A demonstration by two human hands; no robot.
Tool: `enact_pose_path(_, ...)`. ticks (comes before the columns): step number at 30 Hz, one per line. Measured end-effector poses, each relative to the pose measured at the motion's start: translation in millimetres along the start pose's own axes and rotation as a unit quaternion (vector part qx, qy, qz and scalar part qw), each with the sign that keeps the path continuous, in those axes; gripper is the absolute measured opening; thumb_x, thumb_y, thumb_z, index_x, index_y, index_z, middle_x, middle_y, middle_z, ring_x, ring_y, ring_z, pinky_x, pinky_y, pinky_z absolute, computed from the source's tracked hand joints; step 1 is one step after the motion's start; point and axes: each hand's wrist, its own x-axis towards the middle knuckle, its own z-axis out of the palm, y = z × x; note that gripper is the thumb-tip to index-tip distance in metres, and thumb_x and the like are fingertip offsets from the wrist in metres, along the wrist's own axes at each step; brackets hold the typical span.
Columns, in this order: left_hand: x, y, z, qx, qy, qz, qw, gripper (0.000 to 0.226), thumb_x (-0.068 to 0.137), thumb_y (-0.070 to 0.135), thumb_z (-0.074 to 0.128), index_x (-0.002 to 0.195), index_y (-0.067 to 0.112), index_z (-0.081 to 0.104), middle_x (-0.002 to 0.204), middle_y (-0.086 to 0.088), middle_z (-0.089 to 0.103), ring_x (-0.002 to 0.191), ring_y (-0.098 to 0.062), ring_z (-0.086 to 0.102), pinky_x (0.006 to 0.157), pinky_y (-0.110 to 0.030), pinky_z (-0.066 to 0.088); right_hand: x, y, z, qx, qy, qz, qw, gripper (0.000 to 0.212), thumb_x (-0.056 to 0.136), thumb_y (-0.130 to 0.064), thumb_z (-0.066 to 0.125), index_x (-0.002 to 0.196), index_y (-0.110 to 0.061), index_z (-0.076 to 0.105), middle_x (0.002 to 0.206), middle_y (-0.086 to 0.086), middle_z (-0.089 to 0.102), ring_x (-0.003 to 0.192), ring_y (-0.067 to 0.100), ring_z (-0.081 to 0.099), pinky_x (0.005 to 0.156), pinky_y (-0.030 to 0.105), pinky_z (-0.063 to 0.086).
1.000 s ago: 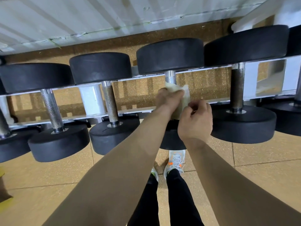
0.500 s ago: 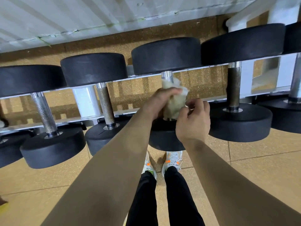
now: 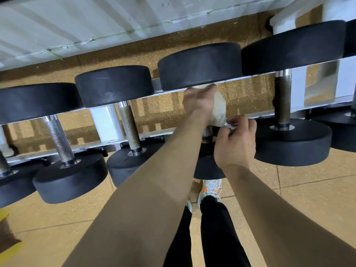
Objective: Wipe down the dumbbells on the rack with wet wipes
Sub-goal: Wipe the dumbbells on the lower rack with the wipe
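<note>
Several black dumbbells lie across a white rack (image 3: pixel 107 122). The middle dumbbell (image 3: pixel 200 65) has a pale wet wipe (image 3: pixel 219 110) wrapped round its steel handle. My left hand (image 3: pixel 199 102) grips the wipe and handle high up, just under the far head. My right hand (image 3: pixel 236 140) sits lower, near the close head, and pinches the wipe's bottom corner between thumb and fingers. The handle itself is mostly hidden by the wipe and my hands. The close head of this dumbbell shows only in part behind my forearms.
Neighbouring dumbbells sit close on both sides: one with a knurled handle (image 3: pixel 129 128) to the left, one with a dark handle (image 3: pixel 282 101) to the right. A white ribbed wall (image 3: pixel 96 20) runs behind. My legs and shoes (image 3: pixel 211 187) stand on the tan floor below.
My left hand has slid the wipe up the handle toward the far head. My right hand stays near the close head, holding the wipe's lower corner.
</note>
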Motion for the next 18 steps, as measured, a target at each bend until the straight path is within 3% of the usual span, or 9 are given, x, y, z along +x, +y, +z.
enact_pose_path(2,-2.8,-16.4,-12.5,0.004,-0.073,-0.035,0.997,0.022,0.077,0.029,0.081,0.090,0.012,0.073,0.088,-0.006,0.077,0.089,-0.028,0.074,0.081,-0.036,0.059,0.1,-0.8,-1.4,0.003,-0.001,0.000,1.000,0.032,0.083,-0.028,0.041,0.106,-0.017,0.060,0.116,0.003,0.053,0.087,0.033,0.056,0.081,0.053,0.049)
enact_pose_path(4,-9.0,-34.4,-25.4,0.038,-0.159,-0.053,0.985,0.038,0.065,0.035,0.081,0.096,0.014,0.075,0.089,-0.006,0.078,0.089,-0.027,0.075,0.084,-0.042,0.060,0.3,-2.2,-1.5,0.003,-0.002,-0.007,1.000,0.031,0.083,-0.029,0.042,0.105,-0.016,0.060,0.114,0.003,0.053,0.089,0.033,0.056,0.082,0.054,0.049)
enact_pose_path(6,-8.3,-50.0,-30.7,0.046,-0.214,-0.051,0.974,0.052,0.060,0.037,0.080,0.104,0.010,0.075,0.093,-0.008,0.077,0.089,-0.026,0.073,0.081,-0.038,0.059,0.1,-2.2,-2.0,0.000,-0.003,-0.007,1.000,0.031,0.083,-0.030,0.041,0.104,-0.016,0.059,0.113,0.004,0.054,0.090,0.033,0.057,0.083,0.055,0.049)
enact_pose_path(11,-12.4,-43.0,-30.9,0.088,-0.182,-0.050,0.978,0.040,0.072,0.030,0.083,0.105,0.010,0.074,0.100,-0.008,0.077,0.089,-0.023,0.072,0.082,-0.033,0.058,-0.1,-4.4,-1.4,0.001,-0.007,0.009,1.000,0.033,0.083,-0.030,0.040,0.105,-0.016,0.060,0.114,0.004,0.055,0.091,0.033,0.057,0.086,0.054,0.048)
enact_pose_path(16,-32.5,-42.3,-21.2,0.235,-0.115,-0.005,0.965,0.024,0.093,0.033,0.068,0.107,0.014,0.070,0.097,-0.003,0.072,0.069,-0.011,0.061,0.051,-0.023,0.042,1.2,-5.4,-3.8,0.003,-0.008,0.013,1.000,0.031,0.083,-0.028,0.041,0.105,-0.017,0.060,0.113,0.005,0.056,0.090,0.033,0.056,0.084,0.053,0.048)
enact_pose_path(18,-36.3,-43.4,-24.8,0.284,-0.119,0.000,0.951,0.022,0.100,0.031,0.056,0.109,0.013,0.064,0.099,-0.005,0.068,0.076,-0.017,0.063,0.053,-0.027,0.039,1.2,-5.0,-3.6,0.002,-0.005,0.007,1.000,0.031,0.083,-0.027,0.042,0.104,-0.017,0.061,0.111,0.005,0.056,0.089,0.033,0.057,0.083,0.052,0.048)
